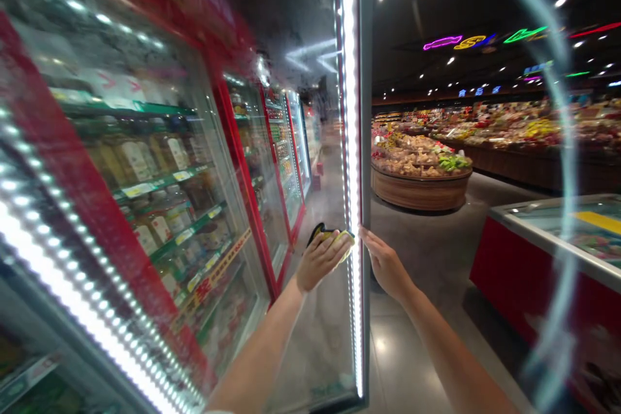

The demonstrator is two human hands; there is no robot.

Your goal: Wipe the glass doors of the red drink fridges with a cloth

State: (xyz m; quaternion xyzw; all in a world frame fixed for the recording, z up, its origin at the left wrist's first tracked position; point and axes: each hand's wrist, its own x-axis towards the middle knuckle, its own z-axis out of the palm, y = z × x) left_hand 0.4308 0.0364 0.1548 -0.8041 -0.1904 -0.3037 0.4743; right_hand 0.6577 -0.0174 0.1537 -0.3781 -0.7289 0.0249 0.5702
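An open glass fridge door (315, 336) stands in front of me, a bright light strip (353, 142) running up its edge. My left hand (324, 257) presses a yellow cloth (345, 244) flat against the inner side of the glass, close to the light strip. Dark trim shows along the cloth, or as its reflection; I cannot tell which. At the same height, my right hand (385, 265) grips the outer edge of the door frame (366, 310), its fingertips on the edge and the rest of the fingers partly hidden.
Red-framed fridges (237, 174) with bottles on shelves line the left. On the right are a round wooden produce stand (422, 187) and a red chest freezer (524, 284). Grey tiled floor (402, 349) lies between.
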